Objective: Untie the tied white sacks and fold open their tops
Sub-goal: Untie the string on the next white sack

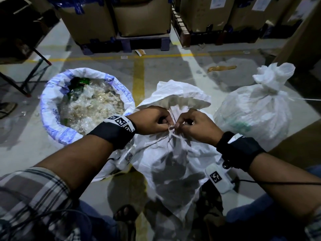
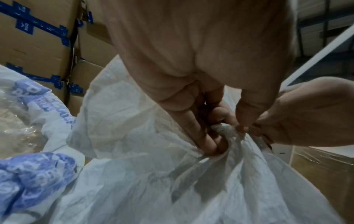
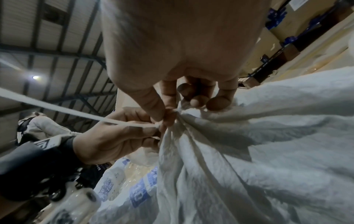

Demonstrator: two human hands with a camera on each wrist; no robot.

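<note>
Three white sacks stand on the floor — the middle sack [image 1: 173, 153] lies directly under both hands. The left hand [image 1: 151, 121] and right hand [image 1: 196, 126] each pinch its string knot [image 1: 171, 128]. Left of the left hand sits one opened sack [image 1: 52, 119]; right of the right hand, one tied sack [image 1: 257, 110] — well apart from it

No print is reading clearly: the blue lettering on the open sack [image 1: 52, 129], the paper labels on the cardboard boxes [image 1: 217, 2] and the wristband markers [image 1: 121, 121] are showing too blurred.
</note>
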